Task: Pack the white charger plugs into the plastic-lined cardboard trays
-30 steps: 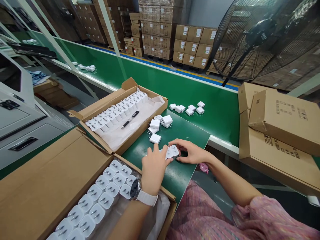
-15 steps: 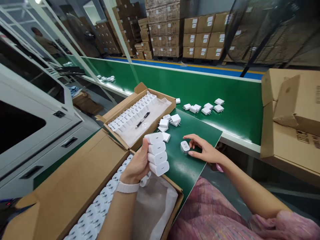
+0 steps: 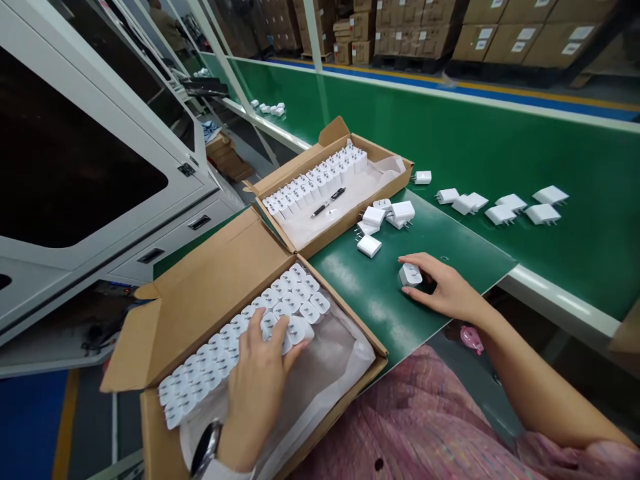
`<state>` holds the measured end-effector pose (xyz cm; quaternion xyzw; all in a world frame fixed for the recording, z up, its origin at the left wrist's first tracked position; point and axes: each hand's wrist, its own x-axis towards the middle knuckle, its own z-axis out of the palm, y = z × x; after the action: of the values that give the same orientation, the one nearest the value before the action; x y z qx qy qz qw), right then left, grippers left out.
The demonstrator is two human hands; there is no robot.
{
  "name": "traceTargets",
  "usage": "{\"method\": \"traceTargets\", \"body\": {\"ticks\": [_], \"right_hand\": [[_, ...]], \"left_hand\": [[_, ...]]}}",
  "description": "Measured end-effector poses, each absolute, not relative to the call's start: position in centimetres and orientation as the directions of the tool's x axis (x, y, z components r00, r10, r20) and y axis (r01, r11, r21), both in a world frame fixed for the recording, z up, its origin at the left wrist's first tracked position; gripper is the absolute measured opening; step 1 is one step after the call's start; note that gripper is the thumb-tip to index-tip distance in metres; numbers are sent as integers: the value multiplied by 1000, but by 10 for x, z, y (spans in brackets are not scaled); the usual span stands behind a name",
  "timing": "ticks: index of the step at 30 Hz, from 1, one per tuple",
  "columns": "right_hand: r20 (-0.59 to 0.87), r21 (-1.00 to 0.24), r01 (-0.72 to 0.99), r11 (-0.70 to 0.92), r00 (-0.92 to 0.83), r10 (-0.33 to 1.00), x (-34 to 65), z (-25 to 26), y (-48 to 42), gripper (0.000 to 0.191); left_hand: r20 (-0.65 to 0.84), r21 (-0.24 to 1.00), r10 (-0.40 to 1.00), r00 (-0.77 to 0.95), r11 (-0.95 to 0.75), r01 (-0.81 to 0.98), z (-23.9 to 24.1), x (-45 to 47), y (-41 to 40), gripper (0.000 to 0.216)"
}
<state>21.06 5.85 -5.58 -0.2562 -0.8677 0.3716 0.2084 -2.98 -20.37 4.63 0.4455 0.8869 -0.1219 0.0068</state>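
Note:
My left hand (image 3: 265,373) reaches into the nearer open cardboard box (image 3: 330,430). Its fingers and thumb close around a few white power adapters (image 3: 296,331), whose prongs point up; the fingers partly hide how many. Beside them, rows of white adapters (image 3: 215,353) stand prongs up on white lining. On the green table, my right hand (image 3: 445,287) pinches a single white adapter (image 3: 410,275) between thumb and fingers, its prongs also up. Left of that hand lies a small heap of loose adapters (image 3: 373,219).
A second open box (image 3: 357,203) holds rows of adapters and a pen (image 3: 327,203). More adapters (image 3: 500,212) lie scattered on the green conveyor belt (image 3: 590,153). A white machine (image 3: 170,220) stands at left. Stacked cartons (image 3: 520,40) fill the back.
My left hand has lowered a stack of adapters from above the table into the nearer box, turning them prongs up. My right hand has closed on the single adapter. The view has shifted.

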Motion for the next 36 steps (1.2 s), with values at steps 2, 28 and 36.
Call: {"method": "traceTargets", "body": {"ticks": [2, 28, 36], "right_hand": [[181, -750, 276, 601, -788, 588, 204, -57, 58, 44], [175, -889, 116, 443, -809, 562, 198, -51, 97, 31], [335, -720, 169, 673, -764, 551, 187, -43, 120, 45]], "left_hand": [[-65, -243, 782, -620, 590, 770, 31, -25, -195, 44], [-260, 301, 965, -22, 103, 948, 14, 30, -25, 24], [-191, 223, 981, -34, 77, 972, 8, 31, -24, 70]]}}
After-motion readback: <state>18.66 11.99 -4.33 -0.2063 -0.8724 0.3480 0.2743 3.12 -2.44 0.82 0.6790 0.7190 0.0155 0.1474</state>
